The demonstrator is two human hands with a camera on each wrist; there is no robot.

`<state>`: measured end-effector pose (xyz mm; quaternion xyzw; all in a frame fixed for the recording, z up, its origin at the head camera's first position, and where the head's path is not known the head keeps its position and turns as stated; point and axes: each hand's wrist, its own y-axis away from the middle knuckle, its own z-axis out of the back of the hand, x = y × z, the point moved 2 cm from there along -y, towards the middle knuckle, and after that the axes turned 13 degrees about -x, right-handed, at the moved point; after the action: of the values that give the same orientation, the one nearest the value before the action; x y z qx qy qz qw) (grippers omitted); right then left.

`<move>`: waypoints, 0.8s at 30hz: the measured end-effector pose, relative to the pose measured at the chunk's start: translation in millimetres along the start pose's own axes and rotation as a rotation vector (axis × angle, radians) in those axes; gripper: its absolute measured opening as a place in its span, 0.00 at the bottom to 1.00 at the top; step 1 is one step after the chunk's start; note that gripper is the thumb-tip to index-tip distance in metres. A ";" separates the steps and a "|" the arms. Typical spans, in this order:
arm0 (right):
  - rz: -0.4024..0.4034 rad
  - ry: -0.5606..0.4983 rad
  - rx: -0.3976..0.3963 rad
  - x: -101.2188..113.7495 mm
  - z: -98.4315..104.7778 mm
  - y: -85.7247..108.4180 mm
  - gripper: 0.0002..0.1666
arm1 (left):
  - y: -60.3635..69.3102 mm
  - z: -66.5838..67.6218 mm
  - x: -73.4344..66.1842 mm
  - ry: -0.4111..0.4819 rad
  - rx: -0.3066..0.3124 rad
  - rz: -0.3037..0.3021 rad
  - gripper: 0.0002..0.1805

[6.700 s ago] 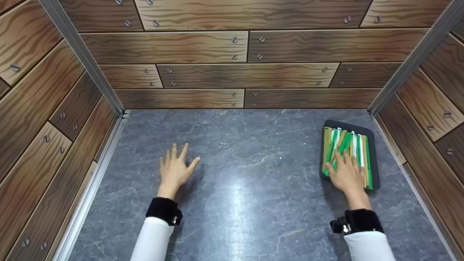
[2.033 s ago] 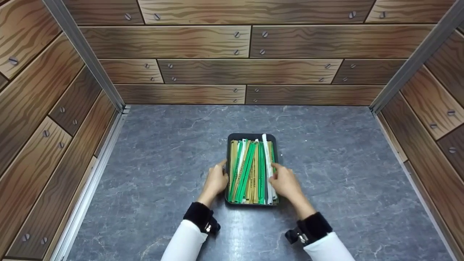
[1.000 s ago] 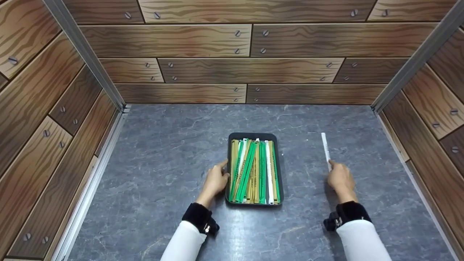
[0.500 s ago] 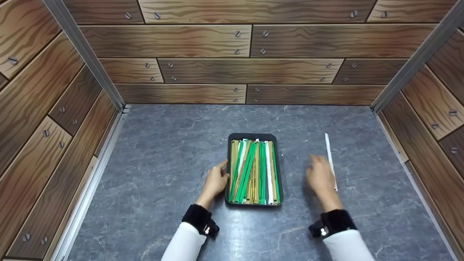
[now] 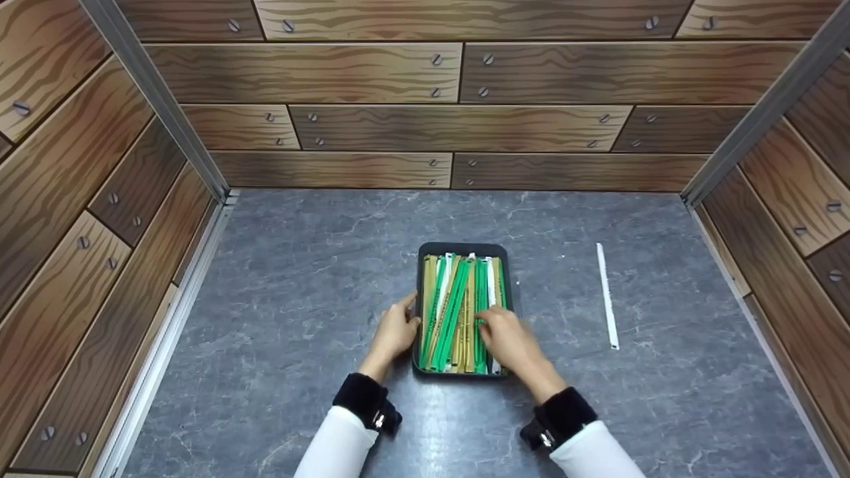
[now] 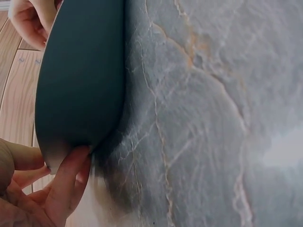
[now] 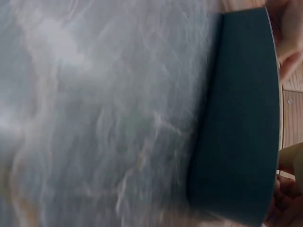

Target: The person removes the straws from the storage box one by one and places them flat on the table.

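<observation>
A black tray [image 5: 465, 249] full of long, thin wrapped sticks in green, tan and white stands in front of me. My left hand [image 5: 394, 330] holds the tray's left side; in the left wrist view its thumb and fingers [image 6: 71, 175] are on both sides of the rim. Over the right part of the tray is my right hand [image 5: 510, 340], its bent fingertips at a green wrapped stick [image 5: 479, 285]. Whether they pinch it is hidden. To the right, a single white wrapped stick [image 5: 607, 299] lies on the table, apart from both hands.
The grey marbled table [image 5: 319, 265] is bounded at the back and sides by wood-patterned panels [image 5: 372, 126]. Metal rails [image 5: 166, 312] run along the side edges. Light glares off the table in front of the tray.
The tray came from the far right to the middle. My right hand took a white wrapped stick out, laid it on the table at right, let go, and returned to the tray. The left hand stayed.
</observation>
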<state>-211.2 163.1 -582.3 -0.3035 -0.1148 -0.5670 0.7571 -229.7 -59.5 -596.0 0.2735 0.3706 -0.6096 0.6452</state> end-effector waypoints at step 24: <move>-0.085 0.004 -0.025 0.5 -19.8 1.1 0.09 | 1.4 0.6 -0.9 0.019 0.024 0.018 0.31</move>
<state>-213.4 151.2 -598.1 -0.3065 -0.1188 -0.6007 0.7287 -228.2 -59.3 -595.0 0.2903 0.3669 -0.6056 0.6437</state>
